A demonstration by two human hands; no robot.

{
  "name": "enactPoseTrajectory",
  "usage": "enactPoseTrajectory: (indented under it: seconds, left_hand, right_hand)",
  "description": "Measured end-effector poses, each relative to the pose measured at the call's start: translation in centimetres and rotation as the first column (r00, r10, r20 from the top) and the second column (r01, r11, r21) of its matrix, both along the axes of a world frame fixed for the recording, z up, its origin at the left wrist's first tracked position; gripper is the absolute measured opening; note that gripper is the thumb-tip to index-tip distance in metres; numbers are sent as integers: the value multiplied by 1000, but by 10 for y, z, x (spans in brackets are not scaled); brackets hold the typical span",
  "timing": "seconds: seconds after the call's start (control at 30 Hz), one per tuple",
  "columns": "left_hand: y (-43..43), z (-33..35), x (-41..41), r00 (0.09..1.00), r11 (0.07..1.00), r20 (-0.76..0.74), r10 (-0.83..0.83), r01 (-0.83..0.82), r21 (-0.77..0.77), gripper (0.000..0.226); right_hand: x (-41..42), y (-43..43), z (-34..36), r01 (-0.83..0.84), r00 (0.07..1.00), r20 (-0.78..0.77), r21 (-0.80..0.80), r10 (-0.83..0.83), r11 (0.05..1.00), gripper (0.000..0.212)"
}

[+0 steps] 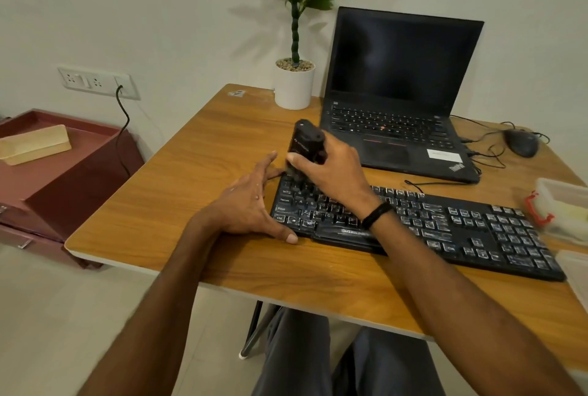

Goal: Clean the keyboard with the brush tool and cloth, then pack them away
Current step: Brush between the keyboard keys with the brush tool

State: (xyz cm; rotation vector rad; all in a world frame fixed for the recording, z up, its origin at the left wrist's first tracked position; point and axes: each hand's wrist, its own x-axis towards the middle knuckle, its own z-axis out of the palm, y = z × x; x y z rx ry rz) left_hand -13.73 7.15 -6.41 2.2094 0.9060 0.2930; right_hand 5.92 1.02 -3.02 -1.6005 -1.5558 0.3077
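A black keyboard (445, 230) lies across the wooden table (197, 154), slanting toward the right. My right hand (334, 173) grips a black brush tool (305, 142) held upright, its bristles down on the keys at the keyboard's far left corner. My left hand (251, 205) lies flat against the keyboard's left end, fingers straight, thumb along the near edge. No cloth can be made out.
An open black laptop (397, 93) stands behind the keyboard, a white potted plant (294, 84) to its left, a black mouse (521, 142) with cables at the right. A clear plastic box (563, 205) with a red clasp sits at the right edge. A maroon cabinet (63, 166) stands left of the table.
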Motion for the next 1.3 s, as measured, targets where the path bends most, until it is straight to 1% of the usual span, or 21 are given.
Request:
enactPoseTrajectory:
  seconds: [0.07,0.1,0.13,0.2,0.23,0.3,0.4,0.43,0.47,0.53,0.57,0.63,0.67,0.77,0.8,0.9,1.0,1.03,1.13,1.2,1.3]
  left_hand:
    - [1,-3,0,1000,1000,12,0,0,-4,158]
    - [1,-3,0,1000,1000,16,1,-1,0,158]
    - [1,-4,1,1000,1000,15,3,-3,5,158]
    - [0,-3,1,1000,1000,5,2,-2,14,159]
    - [1,-3,0,1000,1000,8,1,-1,16,159]
    - [2,-3,1,999,1000,36,0,-1,18,157]
    - [2,-5,2,998,1000,60,-10,8,28,145]
    - [2,-6,3,998,999,60,-12,11,31,143]
    - [2,-6,2,998,999,58,-9,7,31,144]
    - [4,-7,1,998,1000,60,-4,3,27,151]
    - [5,-7,1,998,1000,59,-8,6,30,153]
    - [5,-7,1,998,999,55,-23,20,48,148]
    - [4,-7,2,998,998,50,-28,26,56,146]
    - [4,-7,1,999,999,26,-24,23,42,154]
    - [5,-7,1,1000,999,16,-25,24,42,156]
    - [8,-8,0,999,998,-6,-43,43,49,153]
    - [12,-7,0,996,996,-34,-80,81,33,153]
    - [14,-7,-1,995,996,-30,-91,91,21,154]
    - [16,-9,-3,996,996,-3,-88,88,0,154]
    - [14,-13,-2,997,997,16,-82,82,2,152]
    - [13,-9,0,996,995,28,-89,88,51,134]
  right_hand:
    - [2,-2,-2,-172,975,-169,-147,146,974,47]
    - [1,-4,-5,-212,971,-151,-183,185,960,50]
    - [-2,-4,-6,-201,979,-77,-185,190,962,51]
    - [-5,-3,-4,-102,991,72,-101,110,990,49]
    - [-6,-3,0,-68,993,92,-58,74,996,47]
    - [-4,-6,6,-104,991,72,-72,110,992,45]
    - [-4,-15,6,-303,953,-78,-227,293,925,41]
    - [-5,-18,6,-332,943,-100,-236,317,913,40]
    - [-6,-18,7,-314,949,-75,-209,305,926,41]
    - [-4,-19,9,-192,978,59,-131,201,973,47]
    - [-2,-19,9,-185,979,60,-143,195,972,48]
    - [-5,-24,6,-300,954,-82,-209,289,931,44]
    - [-7,-27,2,-333,942,-101,-209,319,919,42]
    - [-7,-27,-1,-185,982,34,-85,188,979,47]
    - [-5,-27,1,-169,984,32,-91,173,981,48]
    - [-3,-31,0,-311,946,-154,-184,285,933,46]
    - [-4,-32,-4,-202,979,-36,-85,200,976,47]
    - [-3,-31,-3,-189,982,-34,-80,187,979,47]
    - [3,-30,1,-256,965,-104,-163,242,953,49]
    - [2,-30,-1,-249,968,-59,-163,243,955,52]
    - [-11,-29,-5,-303,952,-92,-154,291,940,50]
